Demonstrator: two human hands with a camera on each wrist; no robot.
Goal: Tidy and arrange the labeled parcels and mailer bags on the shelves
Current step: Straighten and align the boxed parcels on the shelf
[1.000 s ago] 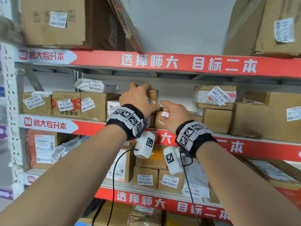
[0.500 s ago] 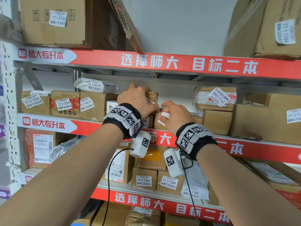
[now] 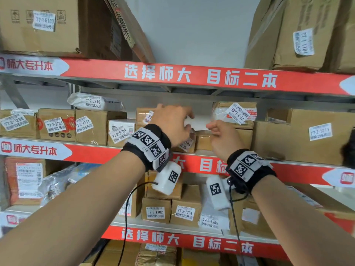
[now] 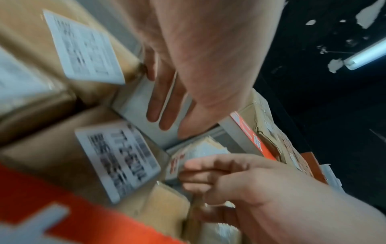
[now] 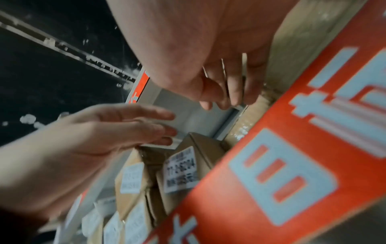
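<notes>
My left hand has let go of the tall box, fingers loose. My right hand curls empty over the small box on the middle shelf.

Metal shelving rack with pale grey uprights and a diagonal brace on the left. Each shelf's front edge carries a red banner strip with white Chinese lettering and a white arrow-shaped end panel; three such strips are stacked in the head view. Plain white wall behind the top shelf gap. Wrist views show a dark ceiling with peeling white patches and a lit fluorescent tube. Lighting even, no windows in frame.
</notes>
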